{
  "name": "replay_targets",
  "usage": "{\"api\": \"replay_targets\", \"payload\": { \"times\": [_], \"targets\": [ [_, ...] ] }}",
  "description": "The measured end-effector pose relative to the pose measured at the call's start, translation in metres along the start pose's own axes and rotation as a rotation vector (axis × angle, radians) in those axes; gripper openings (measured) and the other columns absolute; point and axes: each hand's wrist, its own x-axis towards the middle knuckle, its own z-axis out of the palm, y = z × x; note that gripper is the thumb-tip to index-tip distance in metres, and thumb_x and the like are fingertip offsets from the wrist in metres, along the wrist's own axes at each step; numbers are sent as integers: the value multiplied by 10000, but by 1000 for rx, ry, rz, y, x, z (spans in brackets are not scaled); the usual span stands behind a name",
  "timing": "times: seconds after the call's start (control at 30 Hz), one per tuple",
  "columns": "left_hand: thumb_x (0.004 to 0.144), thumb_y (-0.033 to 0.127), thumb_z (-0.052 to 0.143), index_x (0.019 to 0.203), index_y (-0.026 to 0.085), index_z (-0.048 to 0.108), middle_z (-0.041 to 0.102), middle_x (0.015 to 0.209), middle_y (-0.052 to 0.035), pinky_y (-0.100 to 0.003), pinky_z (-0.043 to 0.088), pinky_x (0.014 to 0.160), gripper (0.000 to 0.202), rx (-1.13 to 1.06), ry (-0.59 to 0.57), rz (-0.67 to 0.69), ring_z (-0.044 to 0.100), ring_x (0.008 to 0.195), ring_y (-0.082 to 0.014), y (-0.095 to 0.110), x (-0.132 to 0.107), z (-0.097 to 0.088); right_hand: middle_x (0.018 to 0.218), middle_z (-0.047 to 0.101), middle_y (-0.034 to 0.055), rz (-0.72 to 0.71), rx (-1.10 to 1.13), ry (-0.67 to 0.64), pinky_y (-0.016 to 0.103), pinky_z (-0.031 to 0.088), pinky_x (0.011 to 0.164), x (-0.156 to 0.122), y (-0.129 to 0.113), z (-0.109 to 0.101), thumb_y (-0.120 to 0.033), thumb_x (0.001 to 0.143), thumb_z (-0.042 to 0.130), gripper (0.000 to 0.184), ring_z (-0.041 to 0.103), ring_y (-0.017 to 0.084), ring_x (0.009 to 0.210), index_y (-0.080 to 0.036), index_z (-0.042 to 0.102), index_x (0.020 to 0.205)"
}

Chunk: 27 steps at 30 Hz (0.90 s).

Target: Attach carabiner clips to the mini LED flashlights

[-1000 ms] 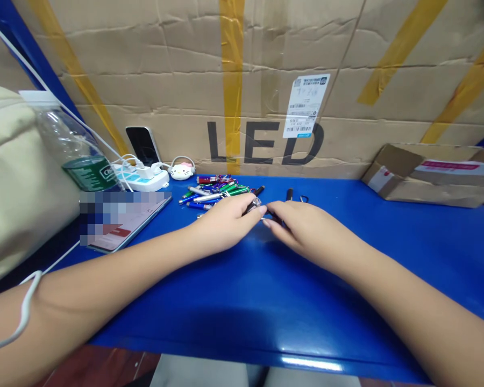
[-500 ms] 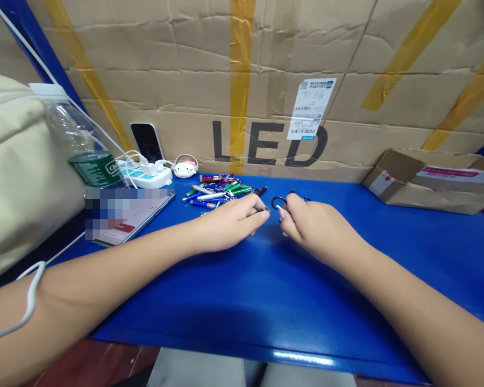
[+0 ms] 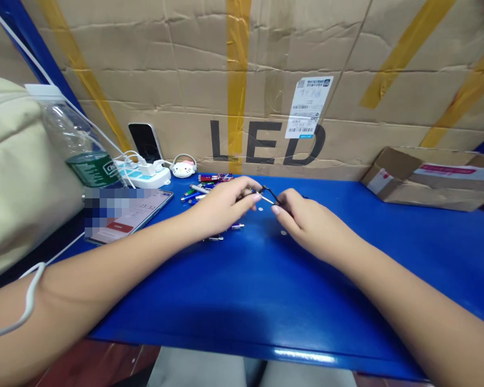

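My right hand (image 3: 300, 215) is closed, thumb against fingers, on a black carabiner-like clip (image 3: 271, 193) with a thin silvery bar. The clip reaches across to the fingertips of my left hand (image 3: 234, 204). That hand is pinched shut on something small and dark, mostly hidden by the fingers. Behind and under it lies a pile of small metal penlight-like tubes (image 3: 199, 188) in blue, green, red and silver, with clips and rings. Tube ends (image 3: 237, 226) poke out below my left wrist. Small white round spots (image 3: 283, 233) show on the blue table (image 3: 242, 290).
A large cardboard box (image 3: 177, 70) marked LED stands behind the table. At the left are a beige bag (image 3: 20, 177), a plastic bottle (image 3: 91, 166), a phone (image 3: 129, 217), a power strip (image 3: 155, 176) and a white cat-shaped case (image 3: 183, 170). An open carton (image 3: 435, 183) sits at the right.
Both hands have shifted slightly left, the left one covering more of the pile. The black clip has turned and now spans the gap between the fingertips. Tube ends now show below my left wrist.
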Motion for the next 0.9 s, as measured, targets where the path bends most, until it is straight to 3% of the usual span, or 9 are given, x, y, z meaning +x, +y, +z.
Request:
{"api": "replay_targets", "payload": {
  "times": [0.07,0.13,0.27,0.33,0.5,0.6,0.7,0.8,0.9],
  "targets": [
    [886,305,500,1033,170,584,675,964,-48,-295,466,795,217,160,112,14,615,891,-169,-13,6,-12,889,696,89,46,68,67,270,373,575,4,16,1,-402,945,342,319,647,223,761,-176,492,1112],
    [878,314,510,1009,171,598,678,997,-53,-308,466,809,212,286,155,-13,617,915,-184,-29,12,-24,962,694,95,108,62,131,279,407,624,8,36,0,-374,912,405,288,645,227,817,-186,536,1086],
    [887,318,480,1070,166,604,676,1069,-75,-340,463,841,268,522,105,-55,615,967,-217,-55,17,-37,923,700,81,242,-22,109,309,433,656,11,77,-7,-313,837,476,223,637,239,809,-192,638,931],
    [885,310,468,1078,156,613,676,1078,-91,-359,460,854,286,629,57,-70,614,975,-236,-64,18,-39,869,704,67,290,-27,7,305,432,631,10,90,-10,-296,809,499,196,636,234,776,-200,666,849],
    [876,294,459,1124,148,608,663,1118,-109,-366,448,888,324,728,16,-58,605,1016,-245,-73,19,-38,873,708,42,197,-4,-75,277,440,637,11,92,-3,-299,781,558,164,631,203,762,-215,679,851],
    [870,306,461,1125,156,613,658,1116,-104,-366,437,893,333,761,30,-11,594,1022,-245,-63,17,-40,866,702,62,169,-55,-139,273,439,649,16,85,3,-279,796,563,141,628,201,764,-199,676,816],
    [868,334,465,987,162,657,673,1010,-87,-343,437,839,283,769,-16,31,598,945,-232,-37,11,-42,847,693,87,134,-107,-152,267,435,650,18,79,5,-248,817,540,164,625,197,759,-185,661,725],
    [860,385,482,937,182,674,679,937,-62,-286,434,724,289,680,-199,-1,604,808,-188,-10,1,-40,883,692,97,111,-65,-115,271,441,651,16,72,0,-286,843,520,190,621,195,753,-177,646,749],
    [839,439,519,972,209,682,682,950,-47,-259,415,688,312,635,-360,-26,605,802,-178,4,-7,-38,902,700,62,108,126,-75,261,459,630,11,63,-6,-360,875,480,223,624,177,731,-194,628,861]
  ]
}}
